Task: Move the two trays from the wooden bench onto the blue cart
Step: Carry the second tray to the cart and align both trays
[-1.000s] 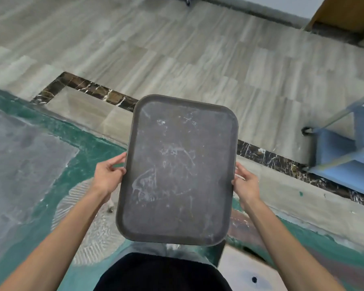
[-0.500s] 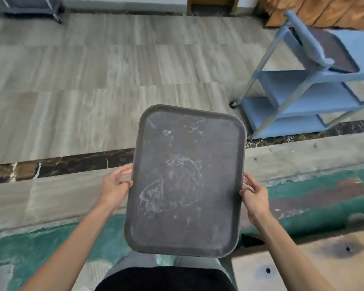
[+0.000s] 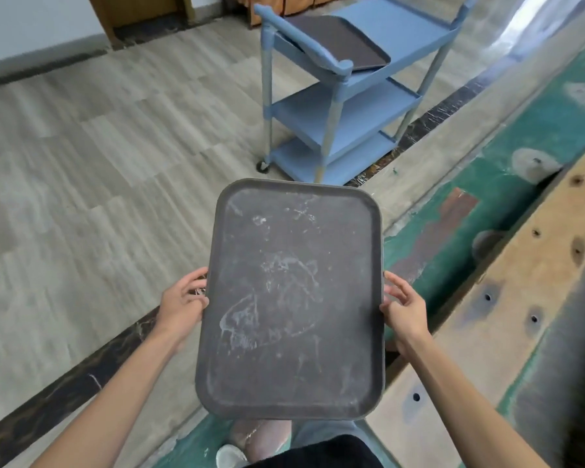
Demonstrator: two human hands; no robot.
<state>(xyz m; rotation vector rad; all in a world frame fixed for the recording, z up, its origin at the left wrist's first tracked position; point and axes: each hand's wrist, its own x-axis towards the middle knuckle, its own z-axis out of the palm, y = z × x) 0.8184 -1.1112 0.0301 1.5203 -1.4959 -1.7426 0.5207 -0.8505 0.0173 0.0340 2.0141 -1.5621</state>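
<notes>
I hold a dark grey tray (image 3: 291,298), scratched with white marks, flat in front of my body. My left hand (image 3: 183,304) grips its left long edge and my right hand (image 3: 402,307) grips its right long edge. Ahead stands the blue cart (image 3: 345,106) with three shelves on wheels. A second dark tray (image 3: 341,40) lies on the cart's top shelf. The wooden bench (image 3: 507,319) runs along my right side, with holes and worn paint on its boards.
Pale wood-look tiles (image 3: 81,163) cover the floor to the left and ahead, crossed by a dark marble strip (image 3: 65,396). A green painted floor band (image 3: 487,184) lies between the cart and the bench. My shoe (image 3: 230,456) shows below the tray.
My view has swung right: the blue cart now stands straight ahead and closer, and the bench has come into view on my right. Both hands keep the same grip on the tray.
</notes>
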